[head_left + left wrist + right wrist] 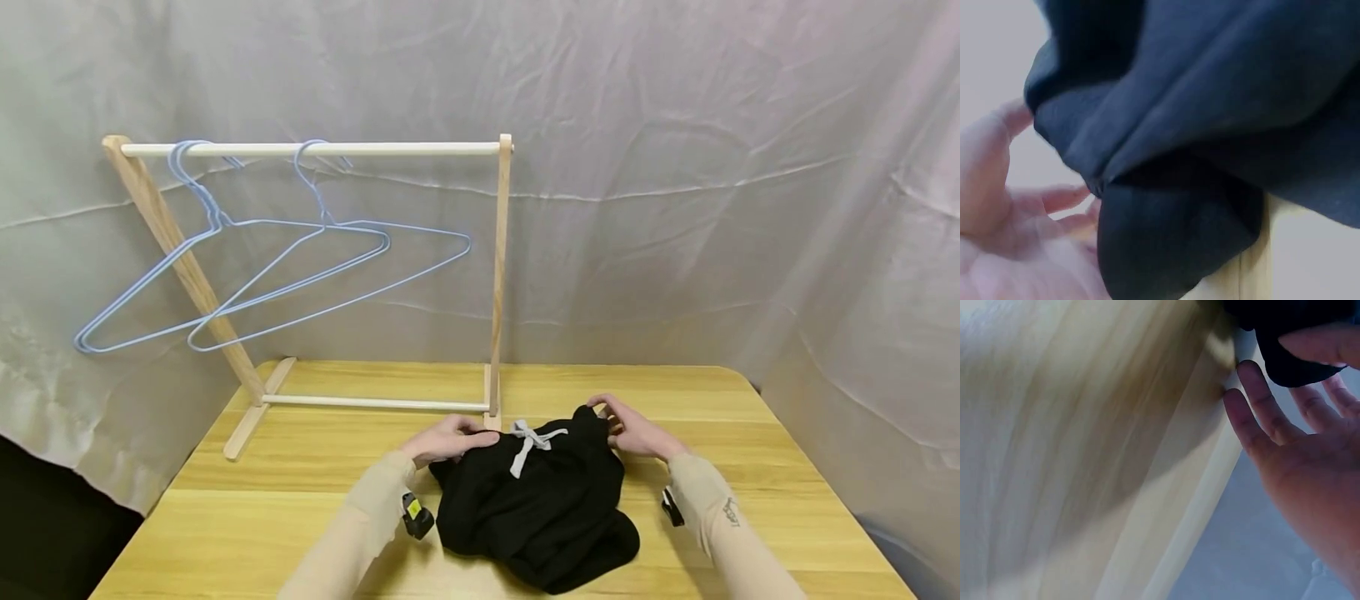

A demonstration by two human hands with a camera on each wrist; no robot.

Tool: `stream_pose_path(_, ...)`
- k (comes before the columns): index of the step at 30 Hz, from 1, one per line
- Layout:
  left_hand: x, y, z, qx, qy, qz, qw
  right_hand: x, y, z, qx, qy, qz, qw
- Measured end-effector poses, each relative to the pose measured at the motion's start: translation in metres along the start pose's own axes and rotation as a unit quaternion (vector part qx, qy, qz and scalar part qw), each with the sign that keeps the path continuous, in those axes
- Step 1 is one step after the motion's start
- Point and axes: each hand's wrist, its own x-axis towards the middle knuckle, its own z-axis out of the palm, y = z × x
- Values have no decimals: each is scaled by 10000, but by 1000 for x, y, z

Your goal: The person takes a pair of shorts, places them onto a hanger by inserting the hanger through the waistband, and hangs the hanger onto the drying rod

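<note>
Black shorts with a pale drawstring tied in a bow lie bunched on the table, waistband toward the back. My left hand grips the waistband's left end, thumb over the cloth. In the left wrist view, dark cloth hides some fingertips of that hand. At the waistband's right end, my right hand holds a raised corner. The right wrist view shows the thumb in front of the black cloth, with some fingers behind it and others extended beside it.
A wooden rack stands at the back left of the wooden table. Several light blue wire hangers hang from its top rail. Grey curtain cloth surrounds the table's back and right side.
</note>
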Motion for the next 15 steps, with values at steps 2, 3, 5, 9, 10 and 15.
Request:
stream_pose_path(2,-1,-3,-3,-354,-49,-58,9993,0,0,-1,-152,90,9,9998)
stream_pose_path(3,-2,-4,-4,-475,-82,-20,9988,-1,-1,-1,-293,147,-14,9995)
stream_pose_path(5,-3,-5,-7,-568,-159,130,9982,-1,-2,-3,-682,302,-118,9971)
stream_pose_path(9,-5,-5,-13,-98,-163,823,9964,-2,-8,-11,-1745,642,-242,9823)
stream_pose_path(10,-6,-3,-15,189,-58,1024,9945,-3,-10,-14,-2026,750,-254,9761)
stream_pose_path(15,-15,13,-26,1644,1020,1814,9642,-5,-28,-33,-2916,1451,-668,9431)
